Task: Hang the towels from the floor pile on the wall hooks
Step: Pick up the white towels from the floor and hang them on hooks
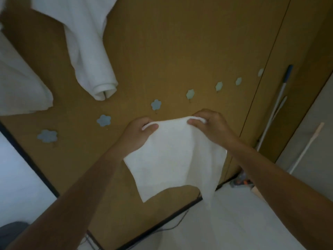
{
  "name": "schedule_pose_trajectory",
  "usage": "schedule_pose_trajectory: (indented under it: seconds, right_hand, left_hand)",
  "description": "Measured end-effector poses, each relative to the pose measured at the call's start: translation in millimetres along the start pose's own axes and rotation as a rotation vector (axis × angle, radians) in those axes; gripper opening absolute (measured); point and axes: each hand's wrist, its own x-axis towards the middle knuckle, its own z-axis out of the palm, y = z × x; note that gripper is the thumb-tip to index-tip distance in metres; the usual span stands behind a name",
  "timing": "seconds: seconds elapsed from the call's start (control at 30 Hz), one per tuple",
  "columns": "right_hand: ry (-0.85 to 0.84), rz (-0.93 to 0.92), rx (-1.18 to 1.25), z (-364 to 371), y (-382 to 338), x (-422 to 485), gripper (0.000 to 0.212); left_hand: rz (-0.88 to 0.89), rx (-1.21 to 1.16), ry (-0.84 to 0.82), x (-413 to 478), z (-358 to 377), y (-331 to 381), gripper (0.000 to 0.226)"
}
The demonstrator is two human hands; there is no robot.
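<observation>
A small white towel [173,156] hangs in front of the brown wooden wall [180,42], held by its top edge. My left hand [138,134] pinches the top left corner and my right hand [210,127] pinches the top right corner. A row of pale blue flower-shaped hooks runs along the wall just above my hands; the nearest ones [156,104] [190,94] are bare. Two large white towels hang higher up, one in the middle left [90,51] and one at the far left [19,87].
More bare flower hooks [103,120] [47,135] sit to the left and others [219,86] [238,81] to the right. A mop handle [275,105] and a wooden stick [304,148] lean in the right corner. White floor [234,222] lies below, with cables at the wall's base.
</observation>
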Motion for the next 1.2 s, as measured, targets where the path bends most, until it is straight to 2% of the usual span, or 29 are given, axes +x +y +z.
schedule_pose_trajectory:
  seconds: [0.1,0.17,0.23,0.33,0.5,0.6,0.67,0.73,0.8,0.9,1.0,1.2]
  right_hand:
    - [-0.020,-0.163,-0.044,-7,7,48,0.004]
    - [-0.037,-0.258,-0.085,-14,10,79,0.010]
    - [-0.038,-0.279,-0.038,-23,9,107,0.012]
    - [-0.022,-0.339,0.099,-39,6,143,0.003]
    - [-0.087,-0.595,0.184,-67,-9,190,0.015]
    - [-0.139,-0.736,0.221,-82,-25,213,0.020]
    - [-0.128,-0.846,0.219,-89,-36,229,0.016]
    - [-0.088,-0.939,0.175,-96,-46,245,0.009]
    - [-0.017,-1.013,0.103,-103,-55,261,0.017]
    - [0.057,-1.054,0.064,-114,-68,278,0.023]
    - [0.203,-1.152,-0.067,-116,-82,290,0.026]
    - [0.496,-1.110,-0.074,-121,-113,325,0.027]
  left_hand:
    - [-0.003,0.103,0.040,30,-1,12,0.018]
    - [0.015,0.143,0.071,51,-3,25,0.003]
    - [0.043,0.126,0.139,71,-5,42,0.009]
    - [0.112,0.172,0.213,90,-9,72,0.014]
    - [0.158,0.357,0.356,115,-20,112,0.040]
    - [0.107,0.359,0.482,127,-27,136,0.040]
    - [0.101,0.368,0.518,132,-34,151,0.033]
    - [0.148,0.446,0.509,135,-41,167,0.019]
    - [0.184,0.589,0.532,143,-52,180,0.013]
    - [0.249,0.701,0.607,160,-69,194,0.018]
    - [0.317,0.786,0.665,180,-86,202,0.023]
    - [0.445,1.009,0.746,216,-117,221,0.030]
